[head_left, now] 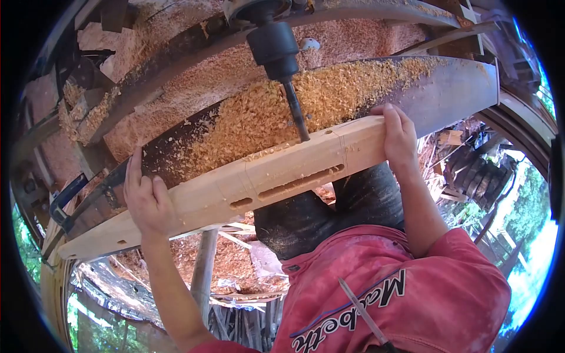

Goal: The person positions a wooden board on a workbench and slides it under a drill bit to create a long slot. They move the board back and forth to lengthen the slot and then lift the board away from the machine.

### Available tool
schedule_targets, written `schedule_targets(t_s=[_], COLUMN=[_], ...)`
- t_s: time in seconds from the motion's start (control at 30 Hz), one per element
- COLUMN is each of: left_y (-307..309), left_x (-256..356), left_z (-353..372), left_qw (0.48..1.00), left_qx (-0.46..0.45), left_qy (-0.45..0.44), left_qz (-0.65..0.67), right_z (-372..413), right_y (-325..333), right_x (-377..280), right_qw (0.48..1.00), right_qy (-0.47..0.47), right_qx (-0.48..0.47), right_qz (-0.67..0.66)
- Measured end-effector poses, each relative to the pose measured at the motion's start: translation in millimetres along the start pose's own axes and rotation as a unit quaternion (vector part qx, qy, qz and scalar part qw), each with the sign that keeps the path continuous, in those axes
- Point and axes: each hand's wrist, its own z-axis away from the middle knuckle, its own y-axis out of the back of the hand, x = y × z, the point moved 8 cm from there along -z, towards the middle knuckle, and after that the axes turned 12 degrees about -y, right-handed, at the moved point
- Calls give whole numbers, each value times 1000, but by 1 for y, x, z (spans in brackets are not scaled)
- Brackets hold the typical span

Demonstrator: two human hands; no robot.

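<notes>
A long pale wooden beam (282, 162) lies slantwise along the near edge of the metal table, with slots, holes and pencil lines on its faces. My left hand (148, 203) grips the beam left of the slots, fingers reaching over its far edge. Around its right part my right hand (401, 138) is wrapped, fingertips over the top edge. Between the two hands, a dark drill bit (296, 109) in a drill chuck (272, 50) points down, its tip right at the beam's top face. A long slot (301, 181) and a shorter slot (241, 203) show on the side facing me.
Wood shavings (253, 123) are heaped on the metal table (456, 88) behind the beam. A blue-handled clamp (67, 197) sits at the table's left end. More shavings cover the area beyond, among timber frames. Below the table stands a round post (204, 270).
</notes>
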Motion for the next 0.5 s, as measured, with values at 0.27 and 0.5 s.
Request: schedule_targets(t_s=[0.27,0.5], left_y=[-3,-4], left_x=[-7,-13], left_z=[-1,-4], left_qw=[1000,1000], left_qx=[-13,-8], left_qy=[11,2], left_qz=[-12,12], right_z=[-6,-12], right_y=[0,-2], right_x=[-5,-9], right_qw=[1000,1000], right_qy=[13,17], right_qx=[8,4], right_qz=[11,18])
